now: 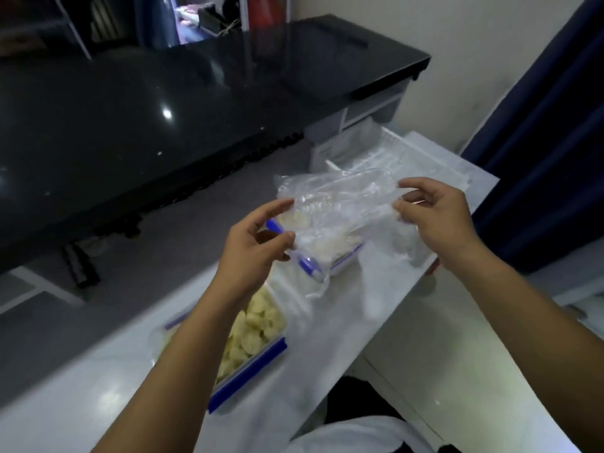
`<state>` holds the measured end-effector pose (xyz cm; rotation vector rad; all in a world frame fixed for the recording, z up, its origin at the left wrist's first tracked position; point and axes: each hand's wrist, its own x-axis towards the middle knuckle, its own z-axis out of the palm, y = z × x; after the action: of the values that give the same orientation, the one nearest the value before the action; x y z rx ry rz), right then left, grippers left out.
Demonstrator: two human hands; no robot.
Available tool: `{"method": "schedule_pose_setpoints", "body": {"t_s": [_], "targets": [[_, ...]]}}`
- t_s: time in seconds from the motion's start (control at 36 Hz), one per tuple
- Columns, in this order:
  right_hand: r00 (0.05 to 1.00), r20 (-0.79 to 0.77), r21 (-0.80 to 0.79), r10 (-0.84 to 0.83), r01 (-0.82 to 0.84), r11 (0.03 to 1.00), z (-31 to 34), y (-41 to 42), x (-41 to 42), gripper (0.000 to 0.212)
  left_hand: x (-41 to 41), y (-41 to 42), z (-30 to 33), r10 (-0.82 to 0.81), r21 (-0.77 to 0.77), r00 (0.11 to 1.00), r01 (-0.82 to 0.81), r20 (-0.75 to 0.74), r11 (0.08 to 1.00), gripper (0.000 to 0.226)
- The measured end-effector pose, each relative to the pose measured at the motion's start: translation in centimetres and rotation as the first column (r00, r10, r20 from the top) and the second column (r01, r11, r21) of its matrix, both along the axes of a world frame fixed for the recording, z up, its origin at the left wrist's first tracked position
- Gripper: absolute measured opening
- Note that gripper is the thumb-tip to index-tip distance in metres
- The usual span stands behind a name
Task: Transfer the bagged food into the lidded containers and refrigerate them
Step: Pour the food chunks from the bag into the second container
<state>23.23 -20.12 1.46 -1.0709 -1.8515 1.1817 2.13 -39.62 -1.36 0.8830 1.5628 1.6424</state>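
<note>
A clear plastic bag (340,204) with pale food pieces in it hangs over a small container (330,259) with blue clips on the white surface. My left hand (258,243) pinches the bag's left edge. My right hand (434,220) pinches its right edge. Nearer to me, partly under my left forearm, stands a second container (258,325) filled with yellowish food pieces, with a blue clip along its near side.
The white surface (343,338) runs diagonally, with its edge dropping off on the right. A glossy black table (163,109) stands to the left and behind. An open white compartment (376,152) lies beyond the bag. A dark blue curtain (555,125) hangs at the right.
</note>
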Motion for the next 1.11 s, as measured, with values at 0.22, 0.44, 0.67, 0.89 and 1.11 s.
{"method": "schedule_pose_setpoints", "body": {"t_s": [0.22, 0.44, 0.67, 0.89, 1.11], "targets": [[0.999, -0.006, 0.068, -0.038, 0.039, 0.997, 0.5, 11.7, 2.0, 0.037, 2.5, 12.0, 2.3, -0.031, -0.013, 0.986, 0.03, -0.161, 0.999, 0.051], [0.993, 0.112, 0.093, 0.047, -0.057, 0.994, -2.2, 24.8, 1.9, 0.03, 5.1, 23.8, 0.5, -0.023, -0.083, 0.986, 0.01, -0.162, 0.997, 0.05], [0.858, 0.473, -0.016, 0.202, -0.221, 0.975, -7.9, 33.3, 1.1, 0.029, 6.8, 31.1, -4.3, -0.14, -0.439, 0.921, -0.036, -0.363, 0.898, 0.046], [0.699, 0.683, 0.236, 0.213, -0.486, 0.841, -8.2, 35.0, -0.9, 0.055, 7.0, 34.1, -6.5, -0.368, -0.592, 0.529, -0.352, -0.765, 0.725, 0.072], [0.218, 0.919, -0.061, 0.329, -0.745, 0.664, -12.5, 33.8, -3.1, 0.07, 7.5, 35.8, -9.3, -0.639, -0.812, 0.501, -0.339, -0.584, 0.476, 0.092]]}}
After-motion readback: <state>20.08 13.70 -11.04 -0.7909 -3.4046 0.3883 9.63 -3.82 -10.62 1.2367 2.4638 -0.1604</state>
